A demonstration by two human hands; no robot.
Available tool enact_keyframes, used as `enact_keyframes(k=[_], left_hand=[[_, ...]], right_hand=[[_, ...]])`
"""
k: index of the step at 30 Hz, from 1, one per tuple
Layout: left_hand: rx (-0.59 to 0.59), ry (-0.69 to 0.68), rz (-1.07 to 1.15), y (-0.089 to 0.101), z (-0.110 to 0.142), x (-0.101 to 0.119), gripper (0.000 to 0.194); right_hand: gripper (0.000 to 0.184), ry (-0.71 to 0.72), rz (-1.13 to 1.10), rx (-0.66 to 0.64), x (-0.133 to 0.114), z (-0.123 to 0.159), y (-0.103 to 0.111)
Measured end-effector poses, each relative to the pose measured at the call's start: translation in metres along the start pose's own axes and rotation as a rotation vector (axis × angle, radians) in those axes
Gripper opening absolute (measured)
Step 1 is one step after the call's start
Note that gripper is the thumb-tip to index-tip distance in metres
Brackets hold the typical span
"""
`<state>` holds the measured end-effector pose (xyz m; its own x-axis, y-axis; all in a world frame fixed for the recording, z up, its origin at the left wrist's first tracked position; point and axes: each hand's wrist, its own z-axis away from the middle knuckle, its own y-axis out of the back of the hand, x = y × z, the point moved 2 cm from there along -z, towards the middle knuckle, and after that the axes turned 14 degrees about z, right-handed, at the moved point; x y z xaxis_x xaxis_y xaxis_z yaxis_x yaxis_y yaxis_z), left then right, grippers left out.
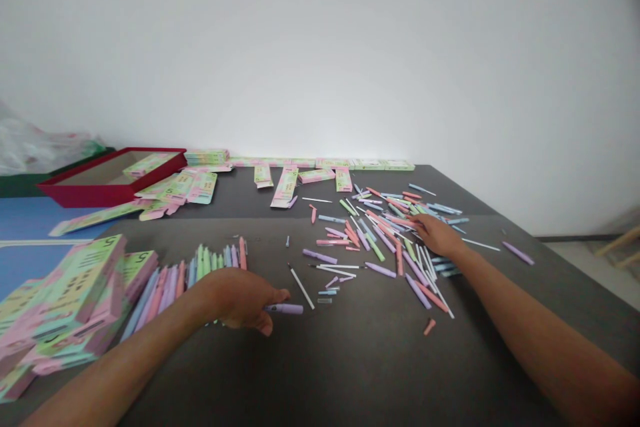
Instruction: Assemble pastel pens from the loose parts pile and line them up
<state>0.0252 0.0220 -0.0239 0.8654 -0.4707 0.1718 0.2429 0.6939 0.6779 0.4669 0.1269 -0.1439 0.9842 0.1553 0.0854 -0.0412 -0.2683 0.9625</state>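
Observation:
Between the thumb and forefinger of my left hand (240, 297) a purple pen barrel (290, 309) is pinched, low over the dark table. Just behind that hand lies a row of assorted pastel pens (165, 287), partly covered by my forearm. My right hand (437, 235) reaches into a loose heap of pen parts (383, 233) in pink, purple, green and blue. Its fingers are bent down and closed among the pieces, and what they grip is hidden. White refills (301, 287) and small clips and caps (327, 292) are scattered between the two hands.
Printed pen boxes (75, 287) are stacked at the left front. A red open box (115, 180) stands at the back left beside flattened cartons (175, 190). More cartons (333, 163) line the wall. A lone purple barrel (518, 253) lies near the right edge.

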Motion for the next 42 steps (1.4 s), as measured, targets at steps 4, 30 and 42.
enact_keyframes(k=[4,30,42], left_hand=[[-0.005,0.043,-0.017,0.001,0.000,0.002,0.066],[-0.040,0.050,-0.016,0.000,-0.005,0.005,0.066],[-0.058,0.068,-0.006,-0.001,-0.006,0.004,0.064]], right_hand=[[0.030,0.002,0.033,0.009,0.006,0.002,-0.001],[0.024,-0.026,0.111,-0.079,0.001,0.013,0.018],[0.034,-0.169,0.182,-0.401,-0.040,-0.088,0.021]])
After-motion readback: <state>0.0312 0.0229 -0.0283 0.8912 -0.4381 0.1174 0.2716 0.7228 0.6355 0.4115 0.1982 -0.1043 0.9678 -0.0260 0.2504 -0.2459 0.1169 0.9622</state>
